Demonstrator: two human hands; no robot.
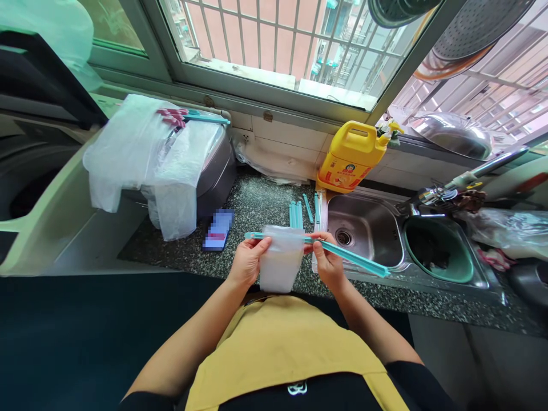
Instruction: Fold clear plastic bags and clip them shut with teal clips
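A frosted plastic bag hangs between my hands at the counter's front edge, its top edge folded over. My left hand pinches the bag's upper left corner, where a short end of teal rod sticks out. On the other side, my right hand is closed around a long teal bag-sealing strip, which slants down to the right over the sink's edge. The strip meets the bag's upper right edge; how they join behind the plastic is hidden. Several shorter teal sealing strips lie on the counter beyond the bag.
A blue pixelated packet lies left on the speckled counter. Behind it, plastic bags drape over a dark grey box. At right are a yellow jug, a steel sink and a green basin.
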